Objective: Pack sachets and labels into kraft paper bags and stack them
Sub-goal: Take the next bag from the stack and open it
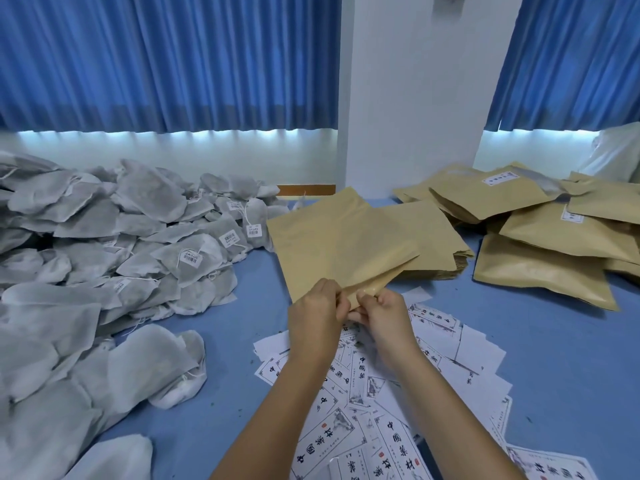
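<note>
A flat kraft paper bag [332,244] is lifted in the middle of the view. My left hand [313,315] pinches its near edge, and my right hand [384,311] pinches the same mouth edge beside it, where the two paper layers part a little. A big heap of grey sachets [114,244] with white barcode tags lies on the left. White printed labels [377,393] are scattered under my forearms. A stack of empty kraft bags [436,244] lies right behind the held bag.
Filled kraft bags [547,237] with small white stickers are piled at the right. The blue table cover [561,358] shows at the right front. Blue curtains and a white pillar [412,98] stand behind the table. A white plastic sack [613,154] sits far right.
</note>
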### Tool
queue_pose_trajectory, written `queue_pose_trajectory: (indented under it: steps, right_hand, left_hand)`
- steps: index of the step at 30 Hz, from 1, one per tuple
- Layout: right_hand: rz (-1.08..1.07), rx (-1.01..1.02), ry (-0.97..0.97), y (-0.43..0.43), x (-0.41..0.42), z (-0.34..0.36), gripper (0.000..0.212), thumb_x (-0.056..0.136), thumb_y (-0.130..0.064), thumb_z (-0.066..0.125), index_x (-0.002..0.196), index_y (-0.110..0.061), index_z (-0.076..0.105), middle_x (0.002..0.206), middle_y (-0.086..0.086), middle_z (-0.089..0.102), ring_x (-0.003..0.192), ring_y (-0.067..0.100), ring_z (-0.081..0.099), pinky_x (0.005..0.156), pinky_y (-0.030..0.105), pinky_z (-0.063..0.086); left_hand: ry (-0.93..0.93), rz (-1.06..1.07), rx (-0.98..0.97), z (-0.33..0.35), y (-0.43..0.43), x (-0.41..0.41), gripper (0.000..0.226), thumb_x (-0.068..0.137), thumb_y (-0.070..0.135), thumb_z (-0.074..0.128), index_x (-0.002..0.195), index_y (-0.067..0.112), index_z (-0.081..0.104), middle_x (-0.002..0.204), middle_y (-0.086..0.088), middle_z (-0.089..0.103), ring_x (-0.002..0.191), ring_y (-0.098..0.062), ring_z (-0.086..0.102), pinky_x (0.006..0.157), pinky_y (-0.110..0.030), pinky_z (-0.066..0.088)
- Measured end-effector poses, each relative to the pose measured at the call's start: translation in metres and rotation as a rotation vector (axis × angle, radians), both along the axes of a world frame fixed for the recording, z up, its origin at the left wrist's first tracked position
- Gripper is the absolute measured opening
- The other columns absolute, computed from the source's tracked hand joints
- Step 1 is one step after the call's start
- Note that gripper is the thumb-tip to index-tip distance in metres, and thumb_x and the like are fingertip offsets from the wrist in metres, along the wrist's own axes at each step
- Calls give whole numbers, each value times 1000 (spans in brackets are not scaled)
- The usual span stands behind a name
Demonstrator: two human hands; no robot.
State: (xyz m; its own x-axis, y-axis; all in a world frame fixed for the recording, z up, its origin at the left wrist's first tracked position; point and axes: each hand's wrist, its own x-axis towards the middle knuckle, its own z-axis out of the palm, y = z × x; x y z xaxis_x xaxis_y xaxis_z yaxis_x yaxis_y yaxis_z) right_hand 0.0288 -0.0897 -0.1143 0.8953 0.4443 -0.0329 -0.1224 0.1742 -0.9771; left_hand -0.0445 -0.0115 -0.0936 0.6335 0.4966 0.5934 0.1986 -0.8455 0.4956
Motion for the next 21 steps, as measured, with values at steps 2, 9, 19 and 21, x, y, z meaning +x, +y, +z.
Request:
queue_pose_trajectory:
  steps: [2,9,19,21]
  right_hand:
    - [-30,-51,-80,-2,-1,-1,19,89,-8,50,71,-9,54,65,26,59,54,21,53,54,30,37]
    - [-74,-179,-311,-1,-8,4,28,85,1,47,59,-8,48,52,2,46,51,12,34,52,27,26]
    - [-71,-154,-293,-1,-10,7,26,87,0,50,61,-1,49,56,10,47,57,18,38,60,31,29]
    - [-61,-147,-284,-1,-9,7,26,88,-1,51,63,4,48,57,10,49,57,17,40,60,30,31]
  left_hand:
    - [88,-24,95,-1,3,2,18,89,26,59,106,21,64,97,7,63,88,-17,60,58,-33,45]
    - [-1,79,257,5,-5,0,25,59,7,82,52,17,60,44,5,49,42,-14,48,34,-21,27]
    - [-60,107,185,5,-5,1,23,52,2,82,54,16,64,42,2,49,40,-16,49,32,-22,32]
    - [-63,107,175,4,-4,1,24,51,2,83,54,16,63,42,2,48,39,-16,48,33,-21,30]
